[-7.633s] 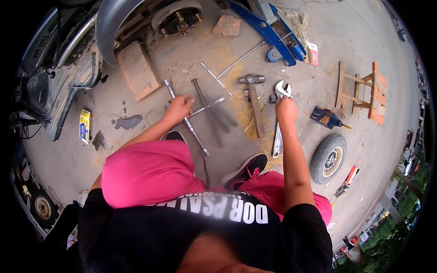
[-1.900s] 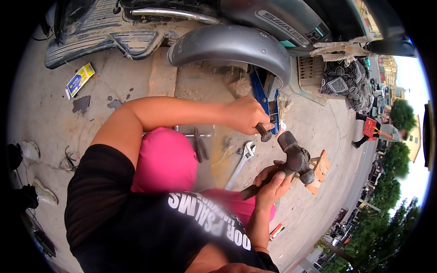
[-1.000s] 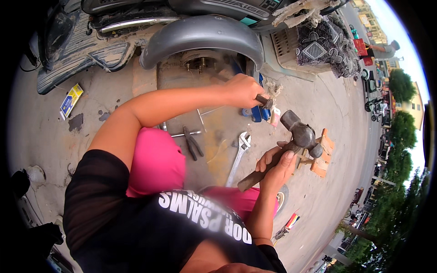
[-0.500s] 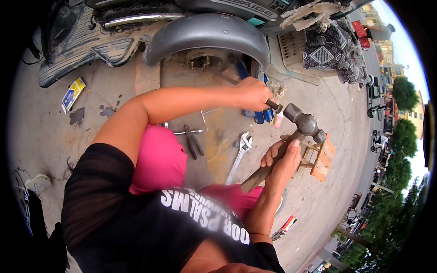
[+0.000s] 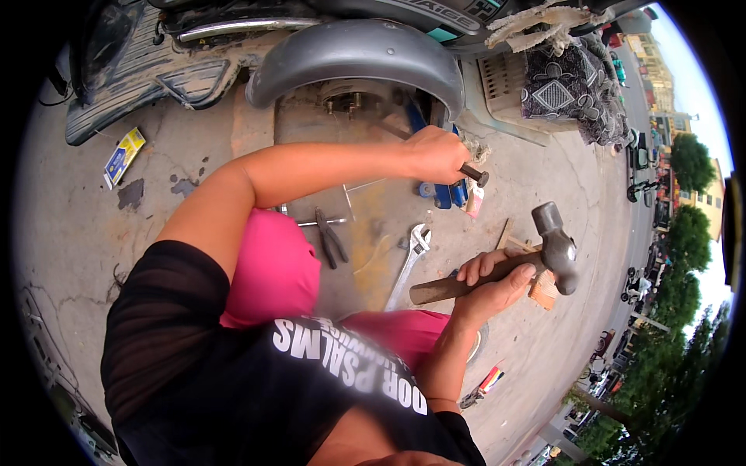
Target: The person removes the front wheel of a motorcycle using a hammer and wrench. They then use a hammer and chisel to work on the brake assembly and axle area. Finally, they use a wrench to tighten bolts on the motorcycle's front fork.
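My left hand (image 5: 437,155) is closed around a dark steel rod (image 5: 475,175), whose flared, blunt end sticks out to the right. The rod's other end runs up and left toward the wheel hub (image 5: 350,101) under a grey fender (image 5: 357,50); whether it touches the hub I cannot tell. Lower right, my right hand (image 5: 497,281) grips a ball-peen hammer (image 5: 556,245) by its worn wooden handle. The hammer head is raised, apart from the rod's end and below it to the right.
On the concrete lie pliers (image 5: 332,239) and an adjustable wrench (image 5: 408,264). A blue jack (image 5: 444,194) stands beneath my left hand. Near the hammer is a small stool (image 5: 544,291). A yellow and blue packet (image 5: 124,158) lies left; a plastic crate (image 5: 497,81) with patterned cloth stands right.
The hammer has swung away from the rod's end, to the right and down, with its handle now lying flatter. My left hand and the rod have stayed nearly in place.
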Action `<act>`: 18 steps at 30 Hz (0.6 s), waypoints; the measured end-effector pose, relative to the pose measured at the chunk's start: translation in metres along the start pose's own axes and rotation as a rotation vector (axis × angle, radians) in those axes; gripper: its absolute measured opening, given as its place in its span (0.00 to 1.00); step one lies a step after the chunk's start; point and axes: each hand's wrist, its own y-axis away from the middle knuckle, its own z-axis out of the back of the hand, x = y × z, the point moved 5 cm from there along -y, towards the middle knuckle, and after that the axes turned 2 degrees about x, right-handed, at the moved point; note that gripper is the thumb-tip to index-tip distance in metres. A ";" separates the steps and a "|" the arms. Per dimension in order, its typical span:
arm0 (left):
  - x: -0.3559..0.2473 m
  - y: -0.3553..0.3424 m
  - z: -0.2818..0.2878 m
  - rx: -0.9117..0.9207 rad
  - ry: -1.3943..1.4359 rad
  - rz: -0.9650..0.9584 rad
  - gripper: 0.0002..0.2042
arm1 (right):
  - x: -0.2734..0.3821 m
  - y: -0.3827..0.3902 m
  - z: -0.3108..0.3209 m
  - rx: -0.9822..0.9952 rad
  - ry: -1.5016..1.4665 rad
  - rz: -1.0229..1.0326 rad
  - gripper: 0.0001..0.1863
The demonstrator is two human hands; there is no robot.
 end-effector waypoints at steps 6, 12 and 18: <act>0.009 -0.009 -0.012 0.009 -0.049 0.039 0.14 | 0.010 -0.010 0.002 0.061 0.095 -0.171 0.27; 0.005 -0.015 -0.011 0.039 -0.040 0.062 0.14 | 0.004 -0.015 0.018 -0.073 0.049 -0.131 0.28; -0.007 -0.008 -0.014 0.039 -0.089 -0.047 0.14 | -0.020 -0.017 0.025 -0.086 -0.031 -0.252 0.27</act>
